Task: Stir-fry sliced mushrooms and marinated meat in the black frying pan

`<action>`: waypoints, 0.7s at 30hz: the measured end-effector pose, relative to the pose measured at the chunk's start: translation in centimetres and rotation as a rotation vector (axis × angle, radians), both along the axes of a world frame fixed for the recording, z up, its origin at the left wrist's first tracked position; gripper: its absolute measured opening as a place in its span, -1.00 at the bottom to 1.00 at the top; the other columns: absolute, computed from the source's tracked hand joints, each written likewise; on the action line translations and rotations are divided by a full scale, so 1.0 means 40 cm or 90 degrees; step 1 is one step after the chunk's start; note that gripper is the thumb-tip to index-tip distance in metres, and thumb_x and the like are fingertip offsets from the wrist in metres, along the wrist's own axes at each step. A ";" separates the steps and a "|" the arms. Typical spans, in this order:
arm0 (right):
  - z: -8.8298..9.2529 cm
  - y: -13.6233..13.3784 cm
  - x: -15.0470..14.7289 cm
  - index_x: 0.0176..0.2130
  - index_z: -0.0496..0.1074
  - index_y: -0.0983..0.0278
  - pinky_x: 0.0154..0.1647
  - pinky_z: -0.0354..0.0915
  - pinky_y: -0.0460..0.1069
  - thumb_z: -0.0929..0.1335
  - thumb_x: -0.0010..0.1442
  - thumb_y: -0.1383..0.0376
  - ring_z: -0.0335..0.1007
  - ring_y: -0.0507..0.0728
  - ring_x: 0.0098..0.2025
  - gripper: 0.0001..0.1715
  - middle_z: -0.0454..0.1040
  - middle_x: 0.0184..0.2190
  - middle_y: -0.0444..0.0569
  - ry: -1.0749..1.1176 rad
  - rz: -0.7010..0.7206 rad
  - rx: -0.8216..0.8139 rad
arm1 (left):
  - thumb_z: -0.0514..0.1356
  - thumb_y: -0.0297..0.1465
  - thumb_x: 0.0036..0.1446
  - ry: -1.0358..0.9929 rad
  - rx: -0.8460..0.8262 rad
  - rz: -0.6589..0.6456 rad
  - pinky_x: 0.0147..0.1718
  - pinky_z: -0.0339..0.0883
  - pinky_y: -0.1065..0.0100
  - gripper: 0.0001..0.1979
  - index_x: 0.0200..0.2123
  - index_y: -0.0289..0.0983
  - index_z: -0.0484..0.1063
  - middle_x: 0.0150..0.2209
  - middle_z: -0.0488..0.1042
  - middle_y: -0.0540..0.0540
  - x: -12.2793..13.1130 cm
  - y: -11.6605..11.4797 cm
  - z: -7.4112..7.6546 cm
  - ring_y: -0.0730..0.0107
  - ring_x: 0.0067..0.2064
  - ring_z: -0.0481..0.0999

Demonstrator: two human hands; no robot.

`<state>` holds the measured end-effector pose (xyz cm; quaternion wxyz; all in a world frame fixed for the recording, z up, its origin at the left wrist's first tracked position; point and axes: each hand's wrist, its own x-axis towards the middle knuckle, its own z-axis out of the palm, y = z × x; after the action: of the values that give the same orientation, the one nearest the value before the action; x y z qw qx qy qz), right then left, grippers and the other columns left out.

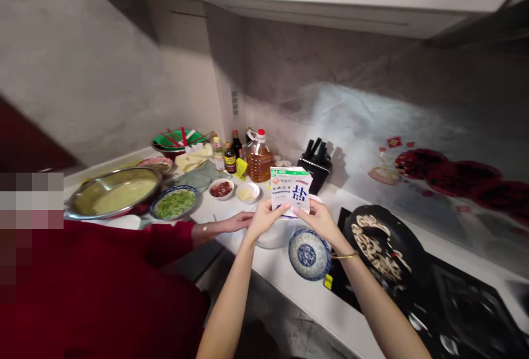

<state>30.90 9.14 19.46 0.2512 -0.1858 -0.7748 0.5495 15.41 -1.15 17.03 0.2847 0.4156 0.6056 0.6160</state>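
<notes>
A white packet of salt (290,189) with a green top edge and blue lettering is held upright in front of me. My left hand (265,218) grips its lower left corner, thumb on the front. At the lower right corner my right hand (320,221) pinches it the same way. Below the packet, a pale round bowl (273,239) is partly covered by my hands. A blue-and-white patterned plate (309,255) lies just under my right hand. Another person's hand (236,222), in a red sleeve, reaches in from the left beside my left wrist.
On the right, a black wok (384,248) with sliced food stands on the stove (467,298). A knife block (314,166) and oil jug (259,160) stand behind. Leftward are small bowls of chopped red food (221,189) and pale food (247,192), chopped greens (174,203), and a metal basin (82,193).
</notes>
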 end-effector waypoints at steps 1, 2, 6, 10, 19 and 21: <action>0.017 0.000 0.068 0.00 0.40 0.30 0.00 0.31 0.10 0.34 0.10 0.00 0.41 0.21 -0.04 -0.42 0.48 -0.04 0.08 -0.042 -0.036 0.074 | 0.24 -0.12 -0.02 -0.051 -0.005 -0.003 -0.39 0.43 0.28 -0.59 -0.27 -0.37 0.53 -0.34 0.56 -0.16 0.041 0.003 -0.007 0.23 -0.35 0.52; 0.024 0.001 0.149 0.07 0.35 0.28 0.06 0.26 0.11 0.33 0.12 -0.01 0.36 0.22 0.02 -0.38 0.42 0.03 0.10 -0.101 -0.090 0.162 | 0.24 -0.12 -0.03 -0.084 -0.010 0.009 -0.46 0.41 0.33 -0.59 -0.30 -0.38 0.53 -0.37 0.56 -0.15 0.082 0.004 -0.018 0.28 -0.41 0.51; -0.057 0.012 0.564 0.15 0.24 0.30 0.17 0.09 0.25 0.25 0.20 0.01 0.13 0.33 0.20 -0.35 0.29 0.14 0.20 -0.514 -0.431 0.424 | 0.29 -0.15 -0.07 -0.153 -0.002 0.085 -0.42 0.41 0.37 -0.60 -0.29 -0.38 0.52 -0.31 0.58 -0.16 0.244 -0.004 -0.081 0.30 -0.36 0.52; -0.228 0.037 0.895 0.23 0.07 0.43 -0.03 0.25 0.26 0.21 0.22 0.02 0.27 0.41 0.09 -0.24 0.34 0.05 0.30 -0.879 -0.534 0.245 | 0.29 -0.13 -0.08 -0.187 -0.018 0.077 -0.39 0.40 0.39 -0.56 -0.23 -0.37 0.51 -0.28 0.57 -0.17 0.407 -0.005 -0.129 0.30 -0.32 0.52; -0.313 0.067 0.947 0.17 0.15 0.28 -0.35 0.33 0.01 0.07 0.33 0.18 0.51 0.20 -0.27 -0.51 0.44 -0.14 0.13 -0.763 -0.413 0.352 | 0.18 -0.06 0.00 -0.013 -0.111 0.176 -0.72 0.16 0.51 -0.56 -0.32 -0.35 0.48 -0.60 0.41 0.01 0.614 -0.004 -0.071 0.47 -0.65 0.38; -0.283 0.068 0.966 0.12 0.22 0.32 -0.35 0.33 0.01 0.08 0.32 0.22 0.51 0.21 -0.27 -0.54 0.46 -0.18 0.14 -0.761 -0.398 0.353 | 0.17 -0.07 0.01 0.058 -0.120 0.191 -0.72 0.14 0.52 -0.59 -0.34 -0.34 0.48 -0.63 0.40 0.02 0.617 -0.011 -0.029 0.44 -0.64 0.39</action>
<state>69.52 11.88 8.16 -0.0315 -0.5963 -0.8012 0.0402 40.10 -1.60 15.86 0.1996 0.3193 0.7284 0.5724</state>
